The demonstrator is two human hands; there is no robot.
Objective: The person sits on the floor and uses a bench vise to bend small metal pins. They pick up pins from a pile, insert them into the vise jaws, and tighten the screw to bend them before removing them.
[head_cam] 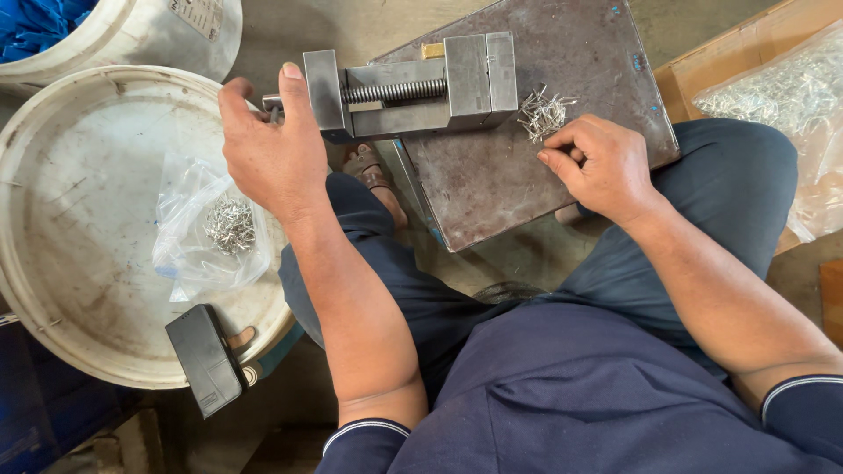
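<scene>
A small steel vise (413, 83) with a threaded screw lies on a worn metal plate (518, 167) resting across my knees. My left hand (268, 145) is closed around the handle end of the vise at its left side. My right hand (597, 162) rests on the plate with fingers curled, fingertips beside a small heap of thin metal pins (543, 112). Whether a pin is pinched between the fingers cannot be told.
A round white bucket lid (79, 263) at left carries a clear plastic bag of pins (211, 228) and a black phone (206, 360). A white bucket (149, 35) stands behind it. At right a cardboard box (702, 61) holds a large bag of pins (790, 96).
</scene>
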